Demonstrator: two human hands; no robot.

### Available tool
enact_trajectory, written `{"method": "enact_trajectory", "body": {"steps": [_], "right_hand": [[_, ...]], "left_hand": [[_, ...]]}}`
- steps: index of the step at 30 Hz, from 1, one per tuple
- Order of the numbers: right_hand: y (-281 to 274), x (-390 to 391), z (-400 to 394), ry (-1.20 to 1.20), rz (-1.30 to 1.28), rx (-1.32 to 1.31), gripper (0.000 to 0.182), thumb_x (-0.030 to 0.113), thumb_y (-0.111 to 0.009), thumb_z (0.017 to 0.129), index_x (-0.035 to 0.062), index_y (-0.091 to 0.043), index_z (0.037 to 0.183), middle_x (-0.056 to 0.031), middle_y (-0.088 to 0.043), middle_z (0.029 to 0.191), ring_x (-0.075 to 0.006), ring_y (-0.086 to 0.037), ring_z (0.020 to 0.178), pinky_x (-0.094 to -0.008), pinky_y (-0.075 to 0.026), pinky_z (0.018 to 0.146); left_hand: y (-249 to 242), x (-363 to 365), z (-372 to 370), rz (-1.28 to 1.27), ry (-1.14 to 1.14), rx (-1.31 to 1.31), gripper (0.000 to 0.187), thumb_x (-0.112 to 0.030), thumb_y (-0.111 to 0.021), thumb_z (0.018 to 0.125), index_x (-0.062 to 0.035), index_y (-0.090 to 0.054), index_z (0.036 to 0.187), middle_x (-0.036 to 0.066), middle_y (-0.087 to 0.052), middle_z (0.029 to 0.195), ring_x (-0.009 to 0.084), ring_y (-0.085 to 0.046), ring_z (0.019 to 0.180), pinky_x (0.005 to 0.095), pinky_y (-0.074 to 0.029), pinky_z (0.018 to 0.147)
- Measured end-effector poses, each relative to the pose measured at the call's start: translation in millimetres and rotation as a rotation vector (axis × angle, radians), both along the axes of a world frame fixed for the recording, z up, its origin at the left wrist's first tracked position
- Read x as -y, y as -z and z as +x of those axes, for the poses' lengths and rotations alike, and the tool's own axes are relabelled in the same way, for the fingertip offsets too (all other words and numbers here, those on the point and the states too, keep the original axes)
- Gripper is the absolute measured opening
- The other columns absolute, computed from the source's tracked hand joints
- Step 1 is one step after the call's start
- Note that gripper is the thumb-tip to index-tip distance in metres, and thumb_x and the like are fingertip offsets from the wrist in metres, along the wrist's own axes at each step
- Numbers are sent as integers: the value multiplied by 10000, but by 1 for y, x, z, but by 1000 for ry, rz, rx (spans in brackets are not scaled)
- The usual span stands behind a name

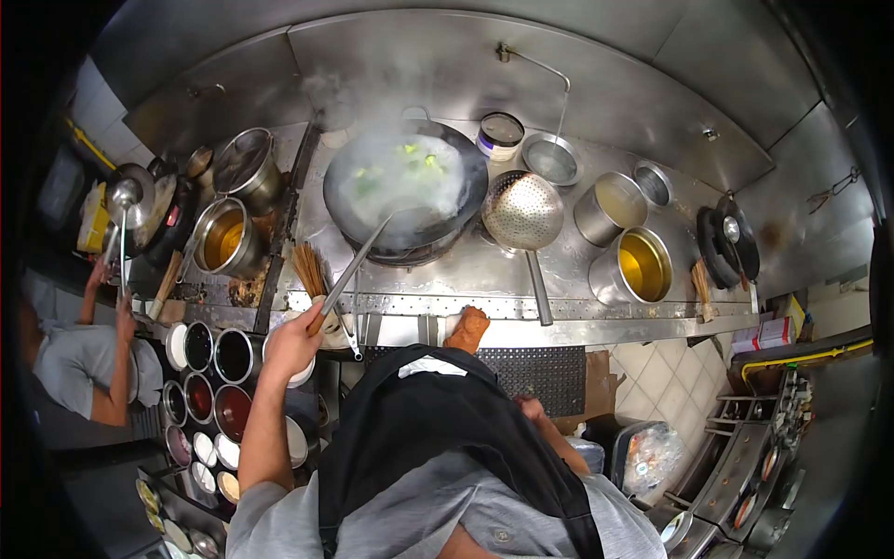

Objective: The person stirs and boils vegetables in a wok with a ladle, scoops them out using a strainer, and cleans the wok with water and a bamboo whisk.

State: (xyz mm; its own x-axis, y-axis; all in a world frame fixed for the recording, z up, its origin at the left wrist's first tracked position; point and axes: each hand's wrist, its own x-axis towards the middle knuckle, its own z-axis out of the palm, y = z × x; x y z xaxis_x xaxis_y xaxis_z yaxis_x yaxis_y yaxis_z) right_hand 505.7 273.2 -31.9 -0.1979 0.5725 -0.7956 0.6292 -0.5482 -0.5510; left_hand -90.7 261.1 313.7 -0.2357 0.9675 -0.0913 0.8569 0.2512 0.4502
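Ladle (354,272), one, long-handled: grasped by your left hand (293,345), the fingers wrapped round the wooden end of the handle; shaft slanting forward and to the right from the hand, head inside the wok, partly veiled by steam. Wok (475,182), one, large, dark: on its burner, forward and to the right of your left hand, well apart from it; contents pale, steaming, with green pieces (430,161) towards the far side. Brush (308,267), one, bristled: just beyond your left hand, to the left of the handle. Right hand (531,407), yours: low by your apron (410,419), fingers curled, partly hidden; whether it grips anything, you cannot tell. Skimmer (523,212), one, perforated: right of the wok, on the bench (466,279), handle pointing towards you. Pot (610,279), one, holding yellow liquid: farther right. Co-worker (116,373), one: at your far left.
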Motion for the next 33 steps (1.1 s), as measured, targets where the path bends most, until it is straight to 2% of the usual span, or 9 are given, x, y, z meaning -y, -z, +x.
{"method": "enact_trajectory", "body": {"steps": [2, 5, 8, 13, 17, 20, 23, 26, 33], "right_hand": [[-2, 1, 0, -20, 14, 14, 344, 240, -570, 963, 147, -606, 1292, -12, -691, 930, -148, -651, 771, -366, -523, 667], [17, 13, 10, 62, 16, -33, 320, 249, -575, 958, 146, -624, 1257, -15, -694, 940, -146, -657, 786, -367, -519, 670], [20, 22, 18, 132, 53, -61, 291, 257, -573, 957, 141, -644, 1214, -20, -693, 934, -146, -662, 788, -361, -515, 667], [-2, 45, 14, 218, 26, -44, 232, 231, -550, 948, 125, -661, 1122, -23, -674, 878, -149, -631, 717, -348, -495, 639], [3, 61, 19, 162, -6, -84, 164, 123, -541, 890, 114, -672, 987, -23, -608, 729, -146, -533, 566, -320, -419, 506], [14, 70, 18, 139, 65, -124, 164, 64, -537, 845, 109, -678, 915, -22, -557, 651, -143, -466, 495, -314, -346, 430], [35, 66, 28, -17, 182, -154, 153, 72, -548, 843, 108, -684, 904, -28, -569, 660, -142, -481, 509, -314, -367, 438], [6, 50, 17, 18, 158, -81, 137, 119, -563, 868, 103, -690, 916, -35, -613, 717, -143, -538, 574, -321, -438, 500], [-37, 13, -11, 190, 21, -9, 170, 200, -552, 921, 115, -693, 966, -24, -658, 803, -148, -600, 661, -335, -500, 591]], "left_hand": [[4, -27, 14, -84, -78, -38, 593, -169, -663, 847, -218, -544, 1426, 230, -699, 998, 415, -668, 899, 482, -532, 782], [23, -59, 34, -140, -154, -153, 614, -132, -676, 825, -184, -544, 1422, 156, -719, 1087, 387, -679, 977, 453, -532, 857], [35, -65, 41, -39, -229, 76, 624, -142, -687, 828, -200, -538, 1432, 186, -708, 1086, 375, -676, 999, 438, -531, 881], [51, -75, 21, 195, -268, 570, 594, -15, -674, 883, 6, -491, 1448, 49, -676, 1123, 118, -601, 942, 250, -490, 856], [75, -107, -12, 225, -282, 483, 601, -39, -672, 883, 32, -476, 1447, 94, -684, 1093, 122, -602, 925, 250, -487, 835], [114, -124, -25, 363, -263, 313, 605, -57, -656, 889, 10, -470, 1461, 90, -686, 968, 136, -616, 743, 274, -515, 678], [62, -118, 13, 120, -474, 609, 619, -86, -624, 907, -19, -433, 1492, 62, -637, 805, 139, -553, 513, 294, -456, 466], [77, -101, 19, 64, -454, 814, 662, -89, -597, 925, -26, -342, 1533, 50, -583, 746, 155, -500, 416, 315, -373, 348], [75, -43, 42, -70, -453, 903, 668, -115, -545, 971, -78, -260, 1575, 37, -551, 715, 125, -483, 406, 280, -354, 333]]}}
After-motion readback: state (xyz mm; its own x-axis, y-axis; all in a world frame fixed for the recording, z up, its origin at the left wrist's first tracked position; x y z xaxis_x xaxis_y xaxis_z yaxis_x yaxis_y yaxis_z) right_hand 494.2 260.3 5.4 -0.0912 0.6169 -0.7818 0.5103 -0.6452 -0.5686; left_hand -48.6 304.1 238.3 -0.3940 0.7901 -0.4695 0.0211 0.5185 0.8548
